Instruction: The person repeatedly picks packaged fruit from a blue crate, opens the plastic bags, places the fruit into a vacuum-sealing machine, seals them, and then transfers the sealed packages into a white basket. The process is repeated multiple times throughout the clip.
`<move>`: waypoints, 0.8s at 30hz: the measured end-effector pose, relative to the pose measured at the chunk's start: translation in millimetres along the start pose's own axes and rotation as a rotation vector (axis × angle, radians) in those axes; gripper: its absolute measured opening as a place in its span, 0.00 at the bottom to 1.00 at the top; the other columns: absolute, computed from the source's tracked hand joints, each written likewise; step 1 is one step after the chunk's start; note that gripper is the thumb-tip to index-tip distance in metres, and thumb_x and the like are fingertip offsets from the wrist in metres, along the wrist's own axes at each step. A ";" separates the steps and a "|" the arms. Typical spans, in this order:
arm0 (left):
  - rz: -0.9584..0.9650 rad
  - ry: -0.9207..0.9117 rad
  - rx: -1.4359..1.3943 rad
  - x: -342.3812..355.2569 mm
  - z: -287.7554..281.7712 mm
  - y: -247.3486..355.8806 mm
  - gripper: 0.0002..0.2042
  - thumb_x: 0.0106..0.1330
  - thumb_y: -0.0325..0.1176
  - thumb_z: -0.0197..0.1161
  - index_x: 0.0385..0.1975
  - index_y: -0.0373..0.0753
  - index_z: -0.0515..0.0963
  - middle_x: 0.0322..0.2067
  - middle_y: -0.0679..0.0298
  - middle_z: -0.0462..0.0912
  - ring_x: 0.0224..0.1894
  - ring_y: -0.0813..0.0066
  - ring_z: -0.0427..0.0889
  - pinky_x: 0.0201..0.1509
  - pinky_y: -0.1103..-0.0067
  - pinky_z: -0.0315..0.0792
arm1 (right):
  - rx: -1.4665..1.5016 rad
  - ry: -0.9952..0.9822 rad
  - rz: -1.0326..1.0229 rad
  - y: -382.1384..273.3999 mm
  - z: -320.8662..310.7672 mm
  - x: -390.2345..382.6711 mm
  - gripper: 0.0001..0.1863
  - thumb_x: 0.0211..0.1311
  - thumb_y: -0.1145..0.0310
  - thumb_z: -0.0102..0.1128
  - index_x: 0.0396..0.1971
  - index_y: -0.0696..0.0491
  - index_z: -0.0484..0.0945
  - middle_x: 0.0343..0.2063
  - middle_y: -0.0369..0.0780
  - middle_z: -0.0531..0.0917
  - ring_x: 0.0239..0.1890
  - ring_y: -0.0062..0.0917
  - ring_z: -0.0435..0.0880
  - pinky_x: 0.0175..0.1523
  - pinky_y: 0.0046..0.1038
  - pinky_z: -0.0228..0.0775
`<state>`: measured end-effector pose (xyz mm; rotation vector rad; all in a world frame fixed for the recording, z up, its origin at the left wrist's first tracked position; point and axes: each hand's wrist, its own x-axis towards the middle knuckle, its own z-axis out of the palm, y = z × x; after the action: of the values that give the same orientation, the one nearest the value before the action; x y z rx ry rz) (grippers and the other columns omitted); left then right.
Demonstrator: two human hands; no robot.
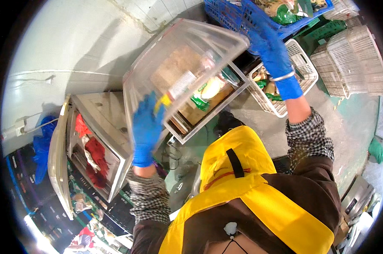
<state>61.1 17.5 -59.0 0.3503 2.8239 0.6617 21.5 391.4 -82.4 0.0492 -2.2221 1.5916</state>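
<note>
My left hand [146,127], in a blue glove, lies against the near left corner of a raised clear lid [157,67], fingers stretched up and thumb apart. The lid belongs to a grey-framed box [240,86]. A green-and-white packet [205,96] shows inside on a brown board, partly seen through the lid. My right hand [265,44], also gloved in blue, reaches past the lid's right corner in front of a blue crate [225,17]. Its fingers look stretched out but are blurred and blend with the crate; I cannot make out anything held there.
A white basket [303,59] with mixed packets stands under my right forearm. Stacked white crates [352,63] are at the far right. On the left, a second cabinet [111,114] stands with its door [58,156] swung out and red cloth [96,158] inside.
</note>
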 end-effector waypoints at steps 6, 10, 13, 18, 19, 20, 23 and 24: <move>-0.021 -0.037 0.311 -45.8 154.7 -15.7 0.43 0.54 0.57 0.54 0.64 0.42 0.44 0.64 0.51 0.42 0.65 0.46 0.43 0.61 0.49 0.40 | -0.716 -0.387 0.169 115.2 40.2 -64.7 0.42 0.53 0.49 0.55 0.63 0.52 0.48 0.62 0.48 0.52 0.65 0.42 0.49 0.66 0.36 0.43; -0.065 -0.125 0.301 -44.8 203.5 -34.6 0.49 0.50 0.62 0.55 0.64 0.38 0.39 0.64 0.45 0.36 0.65 0.41 0.36 0.60 0.45 0.36 | -1.056 -0.732 0.056 128.3 58.3 -98.1 0.50 0.47 0.37 0.52 0.65 0.44 0.39 0.65 0.43 0.41 0.67 0.40 0.41 0.66 0.44 0.37; -0.105 -0.184 0.347 -42.2 212.8 -33.4 0.50 0.49 0.62 0.56 0.64 0.38 0.39 0.64 0.45 0.36 0.65 0.41 0.36 0.60 0.45 0.36 | -0.989 -0.819 -0.091 139.8 58.8 -108.5 0.49 0.48 0.36 0.49 0.65 0.42 0.38 0.66 0.39 0.39 0.67 0.39 0.38 0.66 0.47 0.32; -0.140 -0.185 0.347 -39.3 215.2 -32.5 0.51 0.46 0.62 0.59 0.64 0.37 0.41 0.64 0.44 0.37 0.65 0.42 0.36 0.60 0.46 0.38 | -0.999 -0.957 0.010 136.7 57.1 -102.2 0.51 0.45 0.35 0.51 0.65 0.41 0.37 0.66 0.41 0.37 0.67 0.43 0.34 0.66 0.48 0.31; -0.157 -0.219 0.352 -35.3 214.8 -31.5 0.51 0.46 0.62 0.59 0.64 0.37 0.41 0.64 0.44 0.38 0.65 0.42 0.36 0.60 0.46 0.38 | -0.984 -1.006 0.037 134.3 57.1 -95.6 0.52 0.44 0.35 0.52 0.65 0.42 0.37 0.66 0.42 0.37 0.66 0.45 0.33 0.66 0.48 0.30; -0.173 -0.252 0.356 -36.6 214.2 -30.4 0.51 0.46 0.62 0.59 0.64 0.37 0.41 0.64 0.44 0.38 0.65 0.42 0.37 0.61 0.46 0.38 | -0.969 -1.054 0.066 132.3 54.5 -90.9 0.53 0.43 0.35 0.53 0.65 0.43 0.37 0.66 0.42 0.36 0.66 0.47 0.32 0.66 0.48 0.30; -0.200 -0.262 0.347 -36.2 218.3 -27.9 0.49 0.45 0.60 0.60 0.63 0.40 0.46 0.64 0.47 0.41 0.65 0.42 0.39 0.62 0.47 0.35 | -0.854 -1.054 -0.025 150.8 44.6 -94.2 0.59 0.38 0.36 0.59 0.65 0.47 0.35 0.65 0.44 0.35 0.66 0.50 0.30 0.64 0.53 0.34; -0.205 -0.259 0.378 -32.6 219.8 -27.8 0.49 0.45 0.61 0.59 0.63 0.40 0.46 0.64 0.47 0.41 0.65 0.43 0.39 0.62 0.47 0.35 | -0.849 -1.088 0.005 148.1 45.1 -86.9 0.60 0.38 0.37 0.61 0.65 0.46 0.34 0.65 0.44 0.35 0.66 0.49 0.30 0.64 0.54 0.35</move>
<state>145.1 73.6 -258.8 0.1852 2.6703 0.0326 49.2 384.2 -257.6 0.8157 -3.5004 0.4457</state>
